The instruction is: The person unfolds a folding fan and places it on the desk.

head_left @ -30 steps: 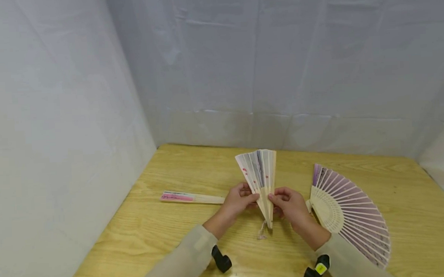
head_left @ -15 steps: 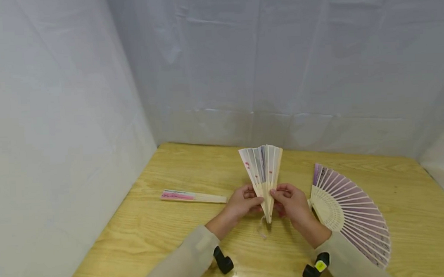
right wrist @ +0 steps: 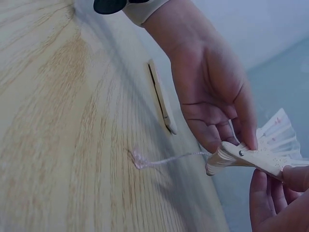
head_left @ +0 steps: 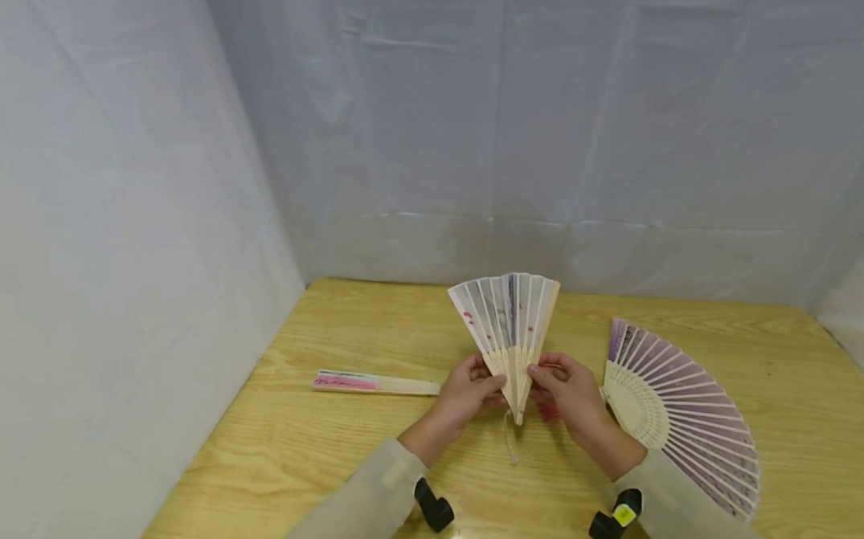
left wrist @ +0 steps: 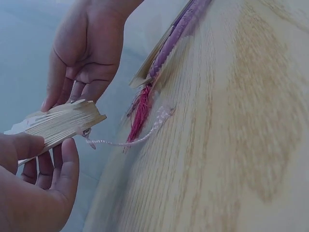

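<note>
Between both hands a folding fan (head_left: 508,318) stands partly spread, its pale leaf dotted with red marks and a dark streak near the middle. My left hand (head_left: 468,395) pinches its left side with thumb on the front and fingers behind. On the other side my right hand (head_left: 569,388) pinches the right outer rib the same way. From the pivot end hangs a pale pink cord with a tassel (left wrist: 164,115), its end near the table in the left wrist view. The fingers behind the fan are partly hidden in the head view.
A folded fan (head_left: 375,383) with a pink and white edge lies left of the left hand. Right of the right forearm lies a wide-spread purple fan (head_left: 699,419), with a red tassel (left wrist: 140,113) beside it. All are on the wooden table (head_left: 281,469); a grey sheet (head_left: 541,120) hangs behind.
The held fan has spread wider, its left and right edges moving apart. It has also risen slightly in the head view. The two other fans have not moved.
</note>
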Tool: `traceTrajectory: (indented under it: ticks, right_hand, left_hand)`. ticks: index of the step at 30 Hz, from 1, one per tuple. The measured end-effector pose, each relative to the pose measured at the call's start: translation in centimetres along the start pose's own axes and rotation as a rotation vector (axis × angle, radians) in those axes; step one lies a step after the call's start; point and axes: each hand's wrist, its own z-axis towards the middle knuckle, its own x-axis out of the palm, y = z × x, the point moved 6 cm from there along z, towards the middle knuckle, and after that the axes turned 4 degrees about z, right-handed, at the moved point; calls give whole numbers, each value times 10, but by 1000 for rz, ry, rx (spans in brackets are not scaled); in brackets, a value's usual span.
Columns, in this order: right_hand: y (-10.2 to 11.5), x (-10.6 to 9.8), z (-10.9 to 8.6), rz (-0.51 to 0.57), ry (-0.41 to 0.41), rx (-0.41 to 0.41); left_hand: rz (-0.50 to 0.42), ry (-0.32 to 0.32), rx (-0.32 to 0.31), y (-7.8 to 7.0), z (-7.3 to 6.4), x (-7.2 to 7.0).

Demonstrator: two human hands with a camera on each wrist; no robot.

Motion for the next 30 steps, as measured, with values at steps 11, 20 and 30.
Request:
traceTrajectory:
  ticks: [11, 20, 30]
  right_hand:
    - [1, 0, 4, 82, -19, -59]
    - [9, -1, 4, -83, -46, -205]
    - [23, 1, -1, -481, 110, -446]
  left_hand:
    - [-11, 4, 22, -3, -1, -1]
    - [-26, -12, 27, -7, -1, 0]
    - [-18, -27, 36, -8, 0, -7]
